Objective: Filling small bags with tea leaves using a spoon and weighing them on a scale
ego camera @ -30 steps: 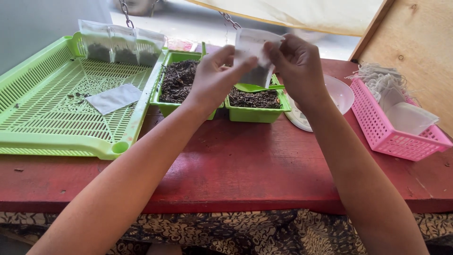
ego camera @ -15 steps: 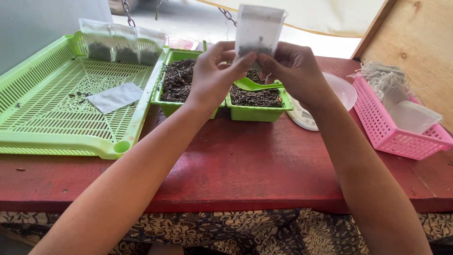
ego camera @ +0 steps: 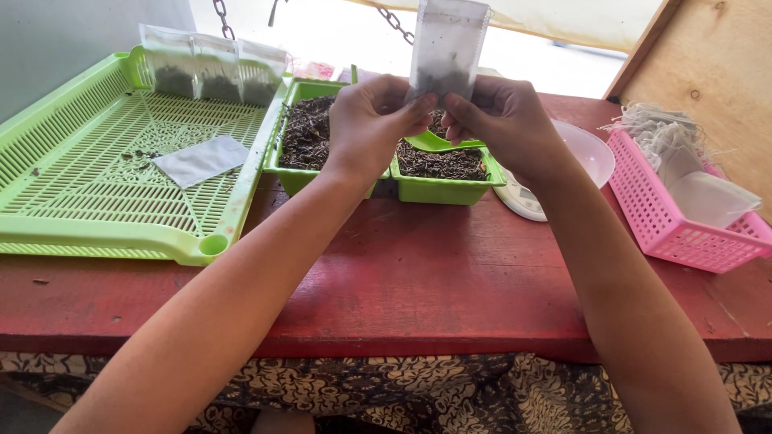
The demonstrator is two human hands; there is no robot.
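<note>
Head view: left hand (ego camera: 371,120) & right hand (ego camera: 503,124) each pinch a lower corner of sachet (ego camera: 447,50), held upright above green tubs (ego camera: 441,170). Best kept vertical w/ even grip so leaf settles to bottom

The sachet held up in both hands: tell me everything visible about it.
The sachet is a small, upright rectangle of thin, translucent white material, like filter paper. Dark loose matter sits in its lower part; the upper part looks empty. The left hand and right hand pinch its bottom corners, holding it above the green tubs of dark dried leaves. Nothing else touches it.
</note>
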